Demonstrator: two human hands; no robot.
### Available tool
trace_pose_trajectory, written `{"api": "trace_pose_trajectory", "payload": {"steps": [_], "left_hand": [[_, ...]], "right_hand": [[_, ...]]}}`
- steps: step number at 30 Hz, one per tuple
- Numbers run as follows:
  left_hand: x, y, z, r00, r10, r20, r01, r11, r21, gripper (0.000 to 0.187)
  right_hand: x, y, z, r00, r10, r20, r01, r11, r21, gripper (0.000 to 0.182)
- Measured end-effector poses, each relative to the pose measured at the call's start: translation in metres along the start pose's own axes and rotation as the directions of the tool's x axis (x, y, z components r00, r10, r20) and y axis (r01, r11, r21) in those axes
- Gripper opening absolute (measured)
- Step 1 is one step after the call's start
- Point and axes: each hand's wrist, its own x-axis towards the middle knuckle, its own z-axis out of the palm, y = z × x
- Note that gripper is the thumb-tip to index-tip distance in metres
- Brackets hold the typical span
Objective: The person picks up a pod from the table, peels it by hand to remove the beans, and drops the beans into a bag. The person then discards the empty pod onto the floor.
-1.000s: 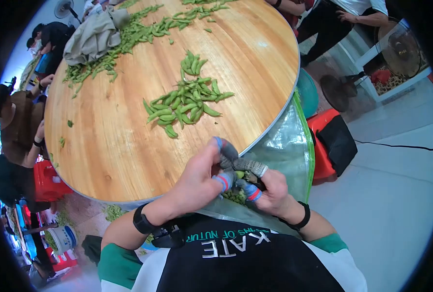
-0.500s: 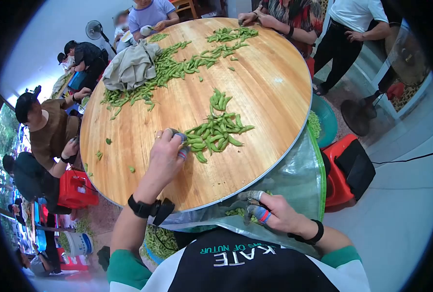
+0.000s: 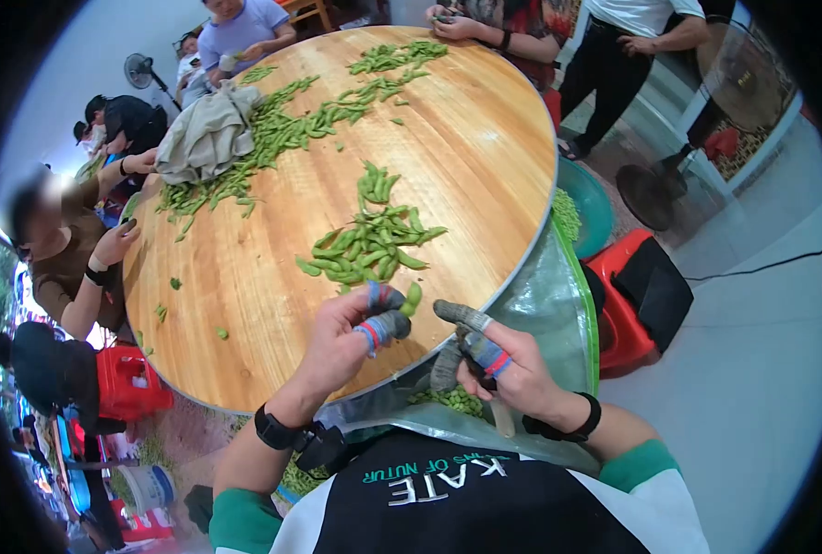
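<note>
Above the near edge of the round wooden table (image 3: 466, 166), my left hand (image 3: 342, 337) pinches a green soybean pod (image 3: 413, 297) between its thumb and index finger, both in grey finger covers. Just to the right, my right hand (image 3: 512, 365) faces it, index finger and thumb also covered and pointing at the pod. A pale, stick-like handle (image 3: 502, 417) juts from below the right palm; the rest of that tool is hidden. Beyond my left hand lies a small heap of pods (image 3: 374, 240). Shelled green beans (image 3: 455, 400) sit in the plastic sheet (image 3: 549, 305) below my right hand.
More pods (image 3: 309, 120) and a crumpled grey cloth (image 3: 210, 134) lie across the table. Other people sit at its left and far sides; one stands at the right. A teal basin (image 3: 588, 208), red stool (image 3: 625, 295) and fan (image 3: 651, 194) stand at right.
My left hand has drawn back from the heap towards me with a pod in its fingers. My right hand has risen to meet it. The whole view has shifted slightly.
</note>
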Motion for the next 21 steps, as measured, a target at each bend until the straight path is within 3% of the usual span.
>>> {"api": "trace_pose_trajectory", "payload": {"steps": [2,5,9,11,15,21], "left_hand": [[-0.002,-0.005,0.011,0.998,-0.021,0.054,0.024,0.997,-0.067,0.014],[-0.003,-0.003,0.023,0.989,-0.077,0.129,0.095,0.986,-0.138,0.019],[-0.001,-0.001,0.027,0.986,-0.094,0.137,0.104,0.992,-0.069,0.019],[0.001,-0.008,0.030,0.989,0.059,0.135,-0.055,0.998,-0.028,0.019],[0.000,-0.010,0.028,0.988,0.036,0.152,-0.026,0.997,-0.069,0.020],[-0.003,-0.011,0.027,0.979,0.130,0.156,-0.153,0.977,0.146,0.018]], "right_hand": [[-0.001,0.001,0.001,1.000,0.000,-0.016,0.000,1.000,0.012,0.042],[-0.001,0.006,0.001,1.000,-0.003,-0.009,0.004,0.984,0.179,0.038],[-0.003,0.013,0.000,0.999,0.042,-0.019,-0.034,0.950,0.309,0.038],[-0.004,0.017,0.000,0.999,0.030,-0.033,-0.017,0.938,0.347,0.041],[-0.005,0.020,0.000,0.999,0.037,-0.037,-0.022,0.936,0.351,0.040],[-0.005,0.018,0.003,0.998,0.009,-0.064,0.012,0.947,0.322,0.037]]}}
